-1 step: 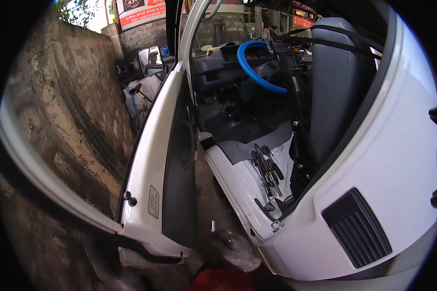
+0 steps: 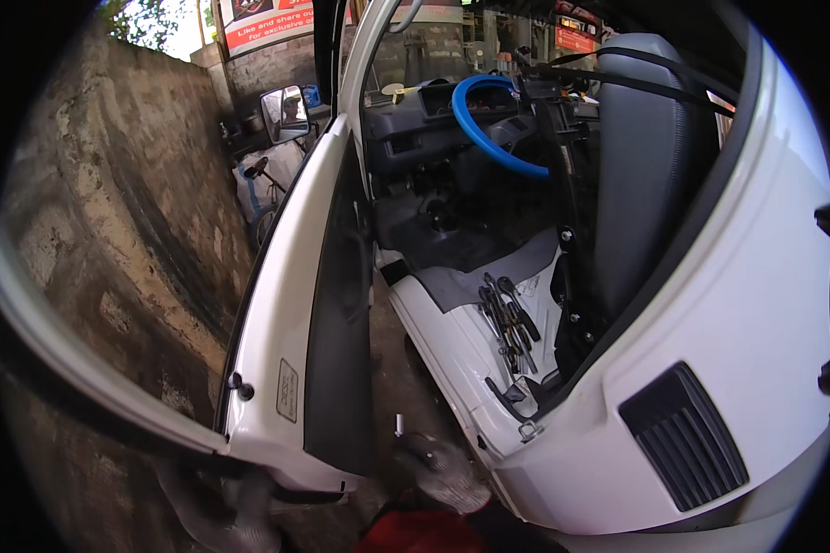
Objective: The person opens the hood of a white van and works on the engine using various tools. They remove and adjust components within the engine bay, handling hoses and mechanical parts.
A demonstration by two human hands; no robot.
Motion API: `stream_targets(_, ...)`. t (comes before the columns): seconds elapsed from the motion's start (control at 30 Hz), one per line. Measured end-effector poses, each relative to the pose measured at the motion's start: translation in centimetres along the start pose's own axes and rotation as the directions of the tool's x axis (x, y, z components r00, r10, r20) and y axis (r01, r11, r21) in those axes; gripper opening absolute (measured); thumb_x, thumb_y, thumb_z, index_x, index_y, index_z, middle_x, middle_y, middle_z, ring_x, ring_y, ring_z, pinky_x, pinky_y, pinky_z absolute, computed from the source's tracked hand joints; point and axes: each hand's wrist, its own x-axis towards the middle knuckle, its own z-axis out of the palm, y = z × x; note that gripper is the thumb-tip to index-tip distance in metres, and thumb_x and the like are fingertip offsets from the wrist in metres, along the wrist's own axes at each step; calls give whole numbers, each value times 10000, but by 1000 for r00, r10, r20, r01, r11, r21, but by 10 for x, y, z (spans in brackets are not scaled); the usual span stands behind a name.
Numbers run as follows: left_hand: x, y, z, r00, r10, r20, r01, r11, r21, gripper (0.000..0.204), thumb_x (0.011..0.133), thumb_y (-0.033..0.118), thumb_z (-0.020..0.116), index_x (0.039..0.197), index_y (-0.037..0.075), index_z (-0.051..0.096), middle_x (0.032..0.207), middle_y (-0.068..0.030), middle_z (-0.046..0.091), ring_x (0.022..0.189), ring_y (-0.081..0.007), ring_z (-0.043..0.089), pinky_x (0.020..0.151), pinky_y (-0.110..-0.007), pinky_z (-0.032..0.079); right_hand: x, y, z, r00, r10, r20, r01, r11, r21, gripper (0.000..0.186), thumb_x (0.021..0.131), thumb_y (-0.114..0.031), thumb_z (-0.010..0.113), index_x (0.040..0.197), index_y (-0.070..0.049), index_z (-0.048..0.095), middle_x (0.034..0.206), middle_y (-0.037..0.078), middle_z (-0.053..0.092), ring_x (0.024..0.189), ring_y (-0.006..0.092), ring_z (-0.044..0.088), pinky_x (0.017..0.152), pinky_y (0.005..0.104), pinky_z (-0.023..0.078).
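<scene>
A: Any risks, quick?
B: Silver cyl., lower ctr of frame, stands out over the dark floor. If the grip's loose, or there's no grip at all, it could prob. drop & get lost down there.
A: Other probs?
B: Pile of tools, right of ctr, lies loose on the white ledge. A knock to the body might slide some off. Also the swung-out door, ctr-left: if it swings in, it could pinch fingers.
A: OK, R hand?
B: Lower ctr, grey-covered, btwn door & ledge. Cyl. pokes up right by its fingertips. Looks like contact, but can't tell if it's held. Finger spread n/a too, too dark.
A: L hand?
B: Lower left, grey as well, below the door's bottom edge. Blurry & in shadow, so can't tell how wide it is or if it's got anything. Nearest thing = door.
A: Either one on the tools?
B: No, both well apart from the pile.
</scene>
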Motion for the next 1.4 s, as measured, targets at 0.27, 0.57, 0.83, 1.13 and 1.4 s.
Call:
stream_targets(0.27,44,-25,13,939,106,-326,-49,983,179,357,1072,164,582,1384,6,650,1229,-92,743,978,-194,724,924,-371,548,70,-15,44,983,-150,-108,144,988,-64,256,979,-219,699,1187,-76,736,1112,173,717,963,405,705,827,474,560)
stream_targets(0.57,56,-60,62,857,411,-309,-394,911,118,472,938,205,710,1342,-36,660,1271,-155,700,1127,-305,674,994,-405,528,117,24,22,982,146,-119,-107,953,282,300,1028,-220,699,1220,8,734,1145,147,773,1071,246,731,963,363,542)
stream_targets(0.83,21,-20,254,766,156,624,140,907,-398,407,885,157,748,1236,-46,719,1182,-182,726,1143,-313,691,1010,-397,522,122,62,-19,889,399,-225,-232,815,531,271,1029,-146,691,1236,25,724,1141,135,774,1047,170,718,930,297,550)
stream_targets(1.13,-76,-57,489,-232,387,893,503,833,-231,359,1003,257,674,1262,13,721,1139,-173,759,1076,-267,725,951,-363,551,135,109,-63,658,534,-531,-379,844,380,228,1024,-114,677,1190,29,742,1096,136,770,1036,193,728,932,317,555)
stream_targets(1.4,-179,-38,569,-773,539,335,625,738,255,333,1074,195,599,1327,-9,674,1082,-41,711,880,-88,651,790,-267,563,151,133,-91,225,617,-754,-478,744,467,232,1027,-137,679,1181,25,740,1007,105,778,950,147,735,837,288,575)
